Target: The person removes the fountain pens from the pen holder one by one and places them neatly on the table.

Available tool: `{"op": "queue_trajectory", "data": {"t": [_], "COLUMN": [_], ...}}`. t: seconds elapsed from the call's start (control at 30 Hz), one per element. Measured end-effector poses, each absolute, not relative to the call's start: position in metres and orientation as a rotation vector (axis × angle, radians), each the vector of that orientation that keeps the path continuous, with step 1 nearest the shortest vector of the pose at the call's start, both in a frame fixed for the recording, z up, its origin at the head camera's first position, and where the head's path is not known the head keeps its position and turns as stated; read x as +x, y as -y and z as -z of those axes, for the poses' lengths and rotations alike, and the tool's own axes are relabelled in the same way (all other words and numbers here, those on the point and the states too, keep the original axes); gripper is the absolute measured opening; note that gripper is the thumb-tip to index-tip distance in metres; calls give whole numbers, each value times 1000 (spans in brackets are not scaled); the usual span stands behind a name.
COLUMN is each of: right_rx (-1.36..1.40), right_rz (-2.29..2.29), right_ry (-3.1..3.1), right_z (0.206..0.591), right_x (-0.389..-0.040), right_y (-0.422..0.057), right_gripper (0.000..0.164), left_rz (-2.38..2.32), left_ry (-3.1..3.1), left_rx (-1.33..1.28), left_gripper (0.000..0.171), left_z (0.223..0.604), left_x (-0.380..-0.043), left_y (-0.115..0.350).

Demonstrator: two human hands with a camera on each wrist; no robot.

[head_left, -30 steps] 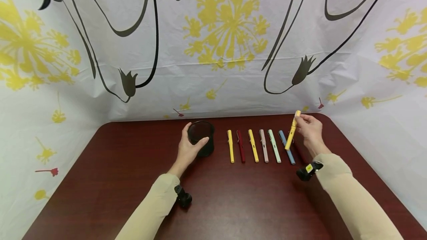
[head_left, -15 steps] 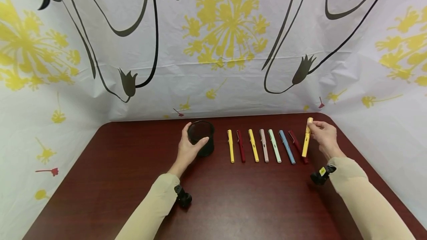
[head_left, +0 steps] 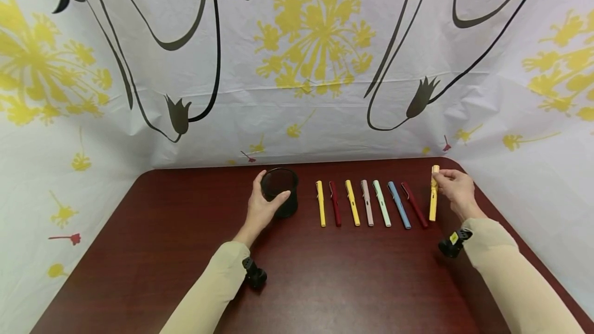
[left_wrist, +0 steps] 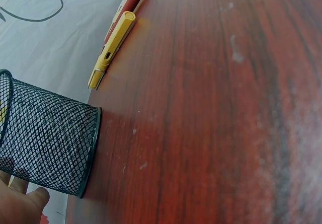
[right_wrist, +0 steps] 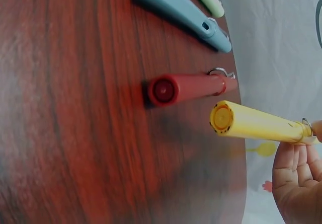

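Observation:
My left hand (head_left: 261,211) holds a black mesh pen cup (head_left: 289,206) upright at the back of the table, thumb and fingers around its sides. In the left wrist view, the cup's mesh wall (left_wrist: 48,133) shows with fingertips at its side. At the back right, my right hand (head_left: 457,190) pinches a yellow pen (head_left: 433,204) near its clip end. The right wrist view shows this pen's barrel (right_wrist: 259,123) pointing away from the fingers, beside a dark red pen (right_wrist: 193,88). Its shadow falls on the table close by.
Between the hands, several pens lie in a row: yellow (head_left: 321,205), dark red (head_left: 335,205), another yellow (head_left: 352,204), pink (head_left: 367,204), mint green (head_left: 382,204), blue (head_left: 399,205) and dark red (head_left: 414,205). A patterned white cloth (head_left: 223,143) hangs behind the brown table (head_left: 325,282).
My right hand has carried the yellow pen rightward and lower, from over the blue pen to right of the last dark red one; the pen is now nearly straight. My left hand stays put.

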State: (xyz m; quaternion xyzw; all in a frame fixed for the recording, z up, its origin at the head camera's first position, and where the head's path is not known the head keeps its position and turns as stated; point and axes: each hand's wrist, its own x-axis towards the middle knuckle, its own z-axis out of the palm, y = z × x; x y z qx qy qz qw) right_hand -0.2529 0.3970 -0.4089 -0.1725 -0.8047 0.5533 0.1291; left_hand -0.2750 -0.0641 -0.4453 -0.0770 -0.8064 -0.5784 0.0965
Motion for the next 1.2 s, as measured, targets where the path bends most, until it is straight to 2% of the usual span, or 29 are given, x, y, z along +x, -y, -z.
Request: {"op": "queue_trajectory", "data": {"t": [0.17,0.27,0.7,1.2], "right_rx": [-477,-461,-407,-368], "right_rz": [-1483,-1418,-1066,-974], "right_ry": [2425,2454,2614,2702], "right_z": [411,413,417,425], "right_x": [-252,-252,-253,-261], "right_y": [-398,-398,-398,-397], "right_gripper": [39,44,37,31], "left_rz": [1702,1700,1703,1772], "left_ry": [2392,2394,2399,2376], "left_rx": [-225,-224,-219,-244], "left_gripper": [84,84,83,84], "left_z": [445,446,444,444], "left_x": [-275,-275,-274,-274], "left_y": [64,64,64,64]}}
